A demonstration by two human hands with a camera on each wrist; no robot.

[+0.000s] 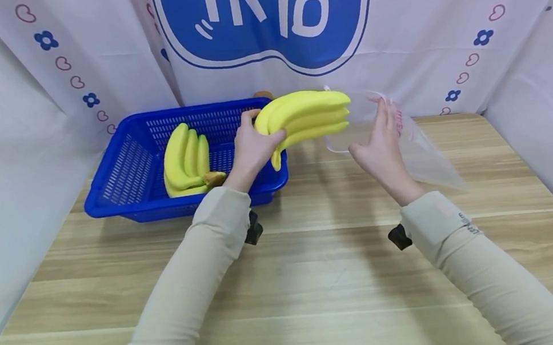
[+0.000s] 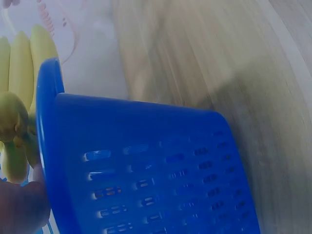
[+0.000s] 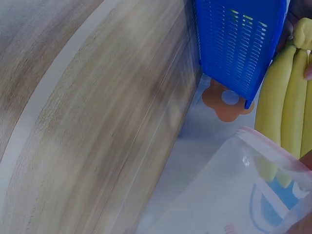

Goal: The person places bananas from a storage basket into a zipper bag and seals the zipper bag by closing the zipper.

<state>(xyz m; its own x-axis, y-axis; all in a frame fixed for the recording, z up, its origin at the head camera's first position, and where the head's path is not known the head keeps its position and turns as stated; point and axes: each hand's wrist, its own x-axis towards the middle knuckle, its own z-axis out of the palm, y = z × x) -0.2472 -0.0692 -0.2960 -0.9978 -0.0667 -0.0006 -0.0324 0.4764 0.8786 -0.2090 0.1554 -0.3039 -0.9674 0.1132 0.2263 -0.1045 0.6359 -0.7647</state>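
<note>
Left hand [image 1: 252, 151] grip curled around stem end of banana bunch [image 1: 307, 116], held above basket's [image 1: 117, 183] 3 o'clock rim. Long axis horizontal, tips pointing 3 o'clock at clear zip bag [image 1: 421, 152]. Right hand [image 1: 382, 151] grip pinches bag mouth, over bench [image 1: 318, 259].
</note>
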